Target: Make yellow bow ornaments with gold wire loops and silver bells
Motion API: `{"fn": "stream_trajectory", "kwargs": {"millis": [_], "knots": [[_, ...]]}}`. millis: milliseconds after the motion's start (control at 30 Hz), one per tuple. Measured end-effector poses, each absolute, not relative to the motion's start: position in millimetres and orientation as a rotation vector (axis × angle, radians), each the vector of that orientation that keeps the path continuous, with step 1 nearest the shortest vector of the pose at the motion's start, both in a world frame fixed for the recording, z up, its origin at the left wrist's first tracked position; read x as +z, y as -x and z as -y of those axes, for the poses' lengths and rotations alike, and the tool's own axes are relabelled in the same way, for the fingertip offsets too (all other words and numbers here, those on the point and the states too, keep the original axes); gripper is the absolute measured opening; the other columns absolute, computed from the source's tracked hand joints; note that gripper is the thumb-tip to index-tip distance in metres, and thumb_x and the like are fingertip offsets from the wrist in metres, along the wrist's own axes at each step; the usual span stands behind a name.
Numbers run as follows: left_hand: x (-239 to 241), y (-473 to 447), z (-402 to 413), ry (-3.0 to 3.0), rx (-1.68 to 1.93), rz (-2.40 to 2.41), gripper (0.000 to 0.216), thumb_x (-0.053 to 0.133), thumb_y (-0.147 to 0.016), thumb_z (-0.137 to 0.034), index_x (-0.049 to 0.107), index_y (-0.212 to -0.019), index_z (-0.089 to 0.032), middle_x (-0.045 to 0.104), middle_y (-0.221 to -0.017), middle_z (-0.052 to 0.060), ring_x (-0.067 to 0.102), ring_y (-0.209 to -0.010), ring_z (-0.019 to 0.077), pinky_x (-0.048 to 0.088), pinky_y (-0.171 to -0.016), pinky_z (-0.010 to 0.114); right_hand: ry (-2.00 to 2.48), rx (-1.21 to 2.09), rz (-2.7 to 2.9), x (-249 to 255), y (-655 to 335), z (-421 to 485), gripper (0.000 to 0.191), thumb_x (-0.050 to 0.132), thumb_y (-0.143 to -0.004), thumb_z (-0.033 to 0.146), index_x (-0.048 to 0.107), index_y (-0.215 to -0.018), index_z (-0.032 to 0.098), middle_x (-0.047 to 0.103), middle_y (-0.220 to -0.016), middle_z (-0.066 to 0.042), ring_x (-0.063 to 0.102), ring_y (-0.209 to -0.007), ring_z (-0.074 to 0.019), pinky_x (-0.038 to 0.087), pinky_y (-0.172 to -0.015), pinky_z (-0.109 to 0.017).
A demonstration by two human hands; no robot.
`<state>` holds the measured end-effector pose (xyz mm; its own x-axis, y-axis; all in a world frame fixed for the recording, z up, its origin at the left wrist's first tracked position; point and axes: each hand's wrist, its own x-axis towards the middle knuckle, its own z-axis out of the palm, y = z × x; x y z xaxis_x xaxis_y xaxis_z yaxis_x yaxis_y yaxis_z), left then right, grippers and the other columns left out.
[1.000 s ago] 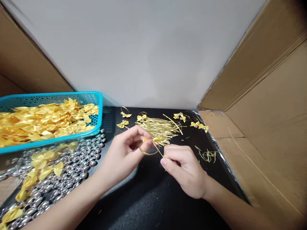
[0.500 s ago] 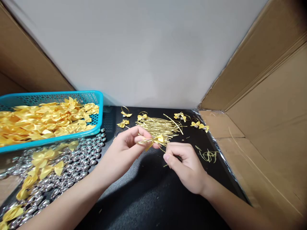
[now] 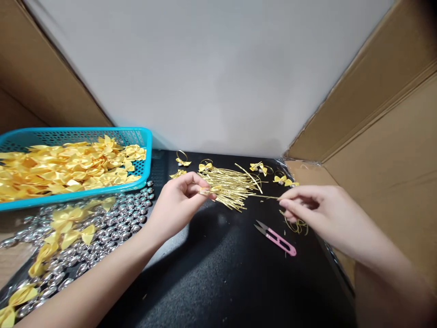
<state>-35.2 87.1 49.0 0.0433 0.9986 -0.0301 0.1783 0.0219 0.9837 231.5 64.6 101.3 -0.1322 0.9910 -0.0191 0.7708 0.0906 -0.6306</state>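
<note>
My left hand [image 3: 182, 193] is closed, its thumb and fingertips pinching a small yellow bow [image 3: 214, 189] above a pile of gold cord pieces [image 3: 234, 187]. Most of that bow is hidden by the fingers. To the right, my right hand [image 3: 317, 212] pinches one end of a thin gold cord [image 3: 264, 197]. The cord stretches left toward the pile; whether it joins the bow I cannot tell. Below, between the hands, pink-handled thread snips [image 3: 278, 239] lie on the black work surface [image 3: 205, 273], blades pointing up and left.
A blue basket [image 3: 149, 159] full of yellow bows stands at left. Silver beads [image 3: 112, 232] and loose bows [image 3: 66, 218] spread before it. Finished-looking bows with cord loops [image 3: 182, 161] lie along the back. Cord scraps [image 3: 300, 227] sit beneath my right hand. Cardboard walls [image 3: 385, 123] flank the surface.
My right hand has moved right, away from the bow, drawing out the gold cord. The thread snips are now uncovered. My left hand still holds the bow, in nearly the same place.
</note>
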Motion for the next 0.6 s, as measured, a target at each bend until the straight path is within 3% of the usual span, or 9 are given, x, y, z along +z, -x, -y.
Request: {"fn": "stream_trajectory", "kwargs": {"millis": [133, 333, 433, 600], "knots": [[45.0, 35.1, -93.7, -1.282, 1.045, -1.333, 0.007, 0.063, -0.075, -0.018, 0.056, -0.076, -0.020, 0.075, -0.068, 0.000, 0.073, -0.076, 0.0173, 0.048, -0.075, 0.028, 1.668, 0.691, 1.744, 91.8, -230.8, -76.3, 0.016, 0.066, -0.080, 0.030, 0.073, -0.071, 0.020, 0.076, -0.072, -0.004, 0.072, -0.068, -0.0189, 0.054, -0.061, -0.027], [42.8, 33.9, -95.7, -1.231, 0.982, -1.330, 0.004, 0.058, -0.076, -0.019, 0.055, -0.076, -0.021, 0.077, -0.070, 0.000, 0.064, -0.062, 0.0123, 0.037, -0.055, 0.023, 1.314, 0.787, 1.361, 61.5, -205.2, -88.1, 0.010, 0.078, -0.074, 0.029, 0.073, -0.075, 0.020, 0.077, -0.077, -0.003, 0.075, -0.075, -0.0185, 0.061, -0.074, -0.030], [43.6, 32.7, -93.8, -1.250, 0.967, -1.318, 0.005, 0.059, -0.077, -0.022, 0.054, -0.076, -0.021, 0.077, -0.070, 0.000, 0.058, -0.054, 0.0110, 0.033, -0.052, 0.023, 1.145, 0.840, 1.210, 52.7, -192.0, -86.3, 0.012, 0.080, -0.073, 0.026, 0.072, -0.079, 0.020, 0.079, -0.082, -0.003, 0.076, -0.082, -0.0183, 0.062, -0.082, -0.031], [46.2, 29.5, -88.6, -1.257, 0.982, -1.247, 0.008, 0.061, -0.077, -0.022, 0.054, -0.074, -0.021, 0.075, -0.067, 0.000, 0.063, -0.062, 0.0139, 0.042, -0.061, 0.025, 0.962, 1.358, 1.143, 59.2, -167.8, -56.6, 0.024, 0.080, -0.076, 0.019, 0.059, -0.087, 0.023, 0.079, -0.076, 0.000, 0.076, -0.070, -0.0160, 0.063, -0.072, -0.029]]}}
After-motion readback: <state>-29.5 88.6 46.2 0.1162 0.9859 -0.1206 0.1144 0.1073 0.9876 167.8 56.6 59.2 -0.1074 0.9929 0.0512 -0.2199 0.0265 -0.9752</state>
